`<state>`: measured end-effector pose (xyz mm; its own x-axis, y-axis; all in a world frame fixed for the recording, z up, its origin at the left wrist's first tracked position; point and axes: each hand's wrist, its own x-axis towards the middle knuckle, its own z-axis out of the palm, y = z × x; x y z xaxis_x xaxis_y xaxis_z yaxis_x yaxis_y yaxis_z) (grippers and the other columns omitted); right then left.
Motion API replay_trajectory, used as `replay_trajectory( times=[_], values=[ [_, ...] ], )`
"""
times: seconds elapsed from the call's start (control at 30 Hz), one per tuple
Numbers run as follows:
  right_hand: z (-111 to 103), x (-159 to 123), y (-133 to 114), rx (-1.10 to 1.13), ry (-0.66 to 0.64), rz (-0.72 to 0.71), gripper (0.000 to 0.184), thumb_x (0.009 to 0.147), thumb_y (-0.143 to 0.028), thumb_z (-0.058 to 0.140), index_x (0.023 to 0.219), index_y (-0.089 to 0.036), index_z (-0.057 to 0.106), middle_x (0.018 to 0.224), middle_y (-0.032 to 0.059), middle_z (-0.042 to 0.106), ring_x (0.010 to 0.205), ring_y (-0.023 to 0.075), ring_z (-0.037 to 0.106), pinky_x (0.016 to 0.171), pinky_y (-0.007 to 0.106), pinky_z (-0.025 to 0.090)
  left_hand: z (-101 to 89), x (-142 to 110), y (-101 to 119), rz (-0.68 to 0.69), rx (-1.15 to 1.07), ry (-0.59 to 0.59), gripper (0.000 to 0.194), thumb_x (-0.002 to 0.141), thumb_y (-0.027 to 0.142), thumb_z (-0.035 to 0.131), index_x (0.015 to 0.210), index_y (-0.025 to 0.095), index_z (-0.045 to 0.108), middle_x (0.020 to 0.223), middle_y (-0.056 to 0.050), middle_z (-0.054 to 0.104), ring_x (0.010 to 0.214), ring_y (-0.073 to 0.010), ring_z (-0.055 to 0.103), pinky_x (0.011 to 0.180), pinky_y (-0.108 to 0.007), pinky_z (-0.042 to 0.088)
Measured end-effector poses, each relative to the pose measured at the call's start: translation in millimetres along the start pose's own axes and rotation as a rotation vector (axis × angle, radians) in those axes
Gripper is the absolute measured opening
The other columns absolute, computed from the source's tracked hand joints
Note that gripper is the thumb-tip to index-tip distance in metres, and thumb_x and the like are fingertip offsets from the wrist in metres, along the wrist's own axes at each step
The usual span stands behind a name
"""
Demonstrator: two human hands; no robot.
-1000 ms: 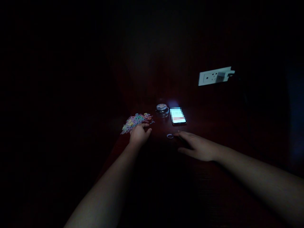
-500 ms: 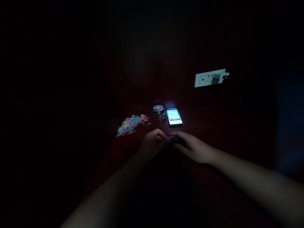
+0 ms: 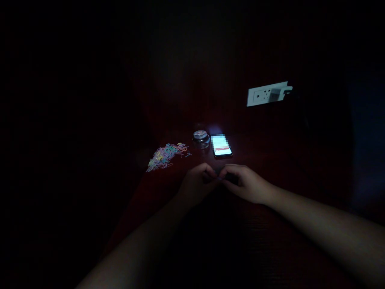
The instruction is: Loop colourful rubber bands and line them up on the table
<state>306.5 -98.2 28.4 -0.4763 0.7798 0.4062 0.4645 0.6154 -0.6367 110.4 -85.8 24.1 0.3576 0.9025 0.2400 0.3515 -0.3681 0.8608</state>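
- One band (image 3: pixel 219 178), mostly hidden, sits between the fingertips, below the phone (image 3: pixel 222 146); its handling looks underway, with nothing finished in view.
- Left grip (image 3: pixel 199 182), below and left of the phone: pinched, seemingly on the band.
- Right grip (image 3: pixel 243 182), below and right of the phone: also pinched, seemingly on the same band.
- The heap (image 3: pixel 164 155) lies loose, left of the phone, apparently unworked.
- A second ago the left grip is beside the heap and a band lies on the table (image 3: pixel 249 160) below the phone; now both grips meet there.
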Motion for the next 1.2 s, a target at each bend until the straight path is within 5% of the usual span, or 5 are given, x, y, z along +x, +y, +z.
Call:
replay_trajectory(
  times=[0.47,1.2],
  values=[
    [3.5,1.0,3.4,0.022,0.031,0.079,0.003,0.082,-0.016,0.056,0.081,-0.017,0.059,0.068,-0.0026,0.057,0.059,0.0103,0.050,0.053,0.021,0.038,-1.8,-0.4,-0.8,0.012,0.009,-0.165,0.016,0.080,0.024,0.066,0.094,0.016,0.062,0.078,0.000,0.065,0.069,-0.0112,0.058,0.062,-0.022,0.044],
    [2.1,-2.0,0.4,0.076,-0.001,0.012,0.010,0.088,-0.018,0.052,0.096,-0.019,0.058,0.080,0.0004,0.060,0.071,0.0131,0.055,0.063,0.024,0.045,-0.1,0.5,-2.3,-0.012,-0.025,-0.055,0.015,0.082,0.030,0.065,0.083,0.017,0.056,0.065,0.004,0.057,0.058,-0.0087,0.049,0.052,-0.019,0.035]
  ],
)
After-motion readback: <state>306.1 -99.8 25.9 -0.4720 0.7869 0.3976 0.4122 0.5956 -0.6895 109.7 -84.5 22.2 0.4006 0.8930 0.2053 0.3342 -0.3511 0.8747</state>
